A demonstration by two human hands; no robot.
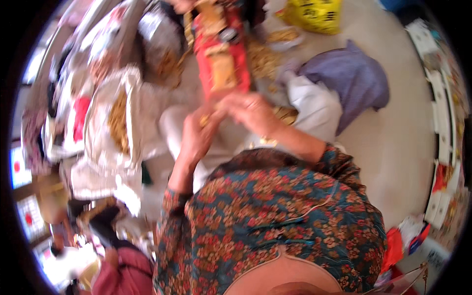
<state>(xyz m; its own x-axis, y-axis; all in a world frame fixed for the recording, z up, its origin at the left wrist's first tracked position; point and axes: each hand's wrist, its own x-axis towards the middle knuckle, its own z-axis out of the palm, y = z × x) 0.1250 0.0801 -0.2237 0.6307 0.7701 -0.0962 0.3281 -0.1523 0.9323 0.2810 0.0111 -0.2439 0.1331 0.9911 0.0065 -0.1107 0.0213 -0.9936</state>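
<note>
My two hands meet at the near end of a red bench-like stand (230, 73), above my lap. Between the thumb and fingers of my left hand (195, 135) shows a small yellowish piece (204, 119). My right hand (253, 113) bends in from the right, its fingertips closed against those of the left; what they pinch is blurred. Flat tan blocks (222, 71) lie along the red stand, with a round metal-rimmed thing (228, 35) between them. More yellowish bits (268, 141) lie near my right wrist.
On the left stands a white sack (135, 105) holding yellowish pieces (119, 123). A similar heap (263, 61) and a shallow bowl (286, 45) lie beyond my right hand. Purple-blue cloth (354, 78) and a yellow bag (314, 14) are to the right. Another person (125, 273) sits lower left.
</note>
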